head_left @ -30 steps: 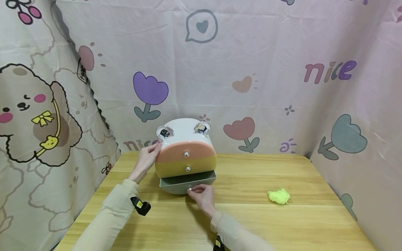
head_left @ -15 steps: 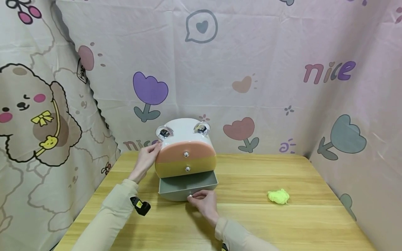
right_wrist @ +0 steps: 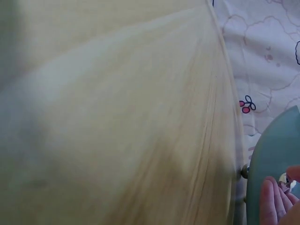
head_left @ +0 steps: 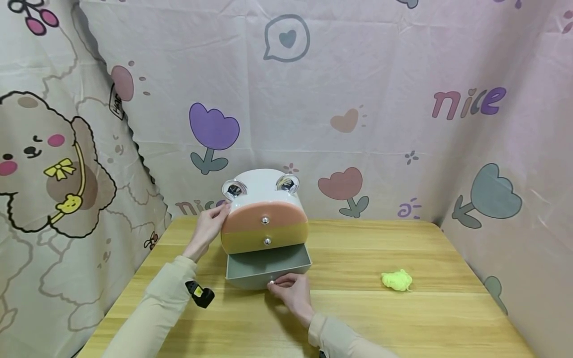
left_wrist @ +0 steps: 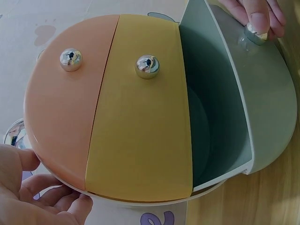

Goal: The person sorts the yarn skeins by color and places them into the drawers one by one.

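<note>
A small frog-shaped drawer cabinet stands on the table, with a white top, two silver-ringed eyes, and orange, yellow and grey-green drawers. My left hand holds the cabinet's left side, its thumb and curled fingers at the edge in the left wrist view. At the front, my right hand pinches the silver knob of the bottom drawer. That drawer is pulled out, and no object shows in the visible part of its inside. The orange drawer and yellow drawer are closed.
A bundle of bright yellow-green yarn lies on the wooden table, right of the cabinet. Printed cloth hangs behind the table and along both sides. A black wrist camera sits on the left sleeve.
My right hand has drawn the bottom drawer further out toward me, showing more of its inside. My left hand stays on the cabinet's side, and the yarn has not moved.
</note>
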`<state>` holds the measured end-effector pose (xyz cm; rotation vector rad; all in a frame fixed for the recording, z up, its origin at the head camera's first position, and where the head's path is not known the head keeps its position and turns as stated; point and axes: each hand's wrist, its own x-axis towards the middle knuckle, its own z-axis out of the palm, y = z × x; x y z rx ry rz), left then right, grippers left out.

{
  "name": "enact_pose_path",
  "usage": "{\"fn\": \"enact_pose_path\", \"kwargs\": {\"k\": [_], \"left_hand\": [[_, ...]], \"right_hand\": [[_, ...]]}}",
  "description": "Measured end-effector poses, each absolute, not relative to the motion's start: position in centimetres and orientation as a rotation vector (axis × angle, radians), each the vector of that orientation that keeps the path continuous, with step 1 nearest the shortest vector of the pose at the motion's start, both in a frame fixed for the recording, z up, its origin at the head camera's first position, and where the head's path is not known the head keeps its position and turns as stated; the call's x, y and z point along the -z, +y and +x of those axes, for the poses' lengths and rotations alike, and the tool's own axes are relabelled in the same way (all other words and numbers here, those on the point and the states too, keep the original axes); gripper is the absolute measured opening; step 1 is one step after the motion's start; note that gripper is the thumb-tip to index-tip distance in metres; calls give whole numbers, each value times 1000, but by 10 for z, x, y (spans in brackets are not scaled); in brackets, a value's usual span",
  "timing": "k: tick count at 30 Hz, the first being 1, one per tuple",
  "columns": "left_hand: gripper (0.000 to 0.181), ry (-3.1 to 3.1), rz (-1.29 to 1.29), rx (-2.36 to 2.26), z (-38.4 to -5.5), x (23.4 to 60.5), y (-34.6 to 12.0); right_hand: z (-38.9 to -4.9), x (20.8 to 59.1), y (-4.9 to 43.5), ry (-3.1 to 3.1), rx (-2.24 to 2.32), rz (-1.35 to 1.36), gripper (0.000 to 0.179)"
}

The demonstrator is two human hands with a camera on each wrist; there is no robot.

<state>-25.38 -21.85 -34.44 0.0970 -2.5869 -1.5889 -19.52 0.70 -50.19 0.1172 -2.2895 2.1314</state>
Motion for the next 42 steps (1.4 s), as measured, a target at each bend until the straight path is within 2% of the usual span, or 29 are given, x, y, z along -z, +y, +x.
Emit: {"fn": "enact_pose_path", "kwargs": {"k": [11,21,28,36,42], "left_hand": [[54,-2575,98,1591,-253,345,-219],[52,-2547,95,1608,-253,344,-218],[53,-2555,105,1606,-253,345,-218],[53,-2560,112,1602,-254,346,-218],[53,-2559,120,1598,-254,345,-218]], "right_hand": [[-192,495,27,-2231,-2274,279,23],[-201,483,91,-2171,-2411,366,35],[-210,482,139,-2125,-2311,451,37],[-216,490,195,-2109,-2040,381,31],[-216,491,235,-2067,-1886,173,30]]}}
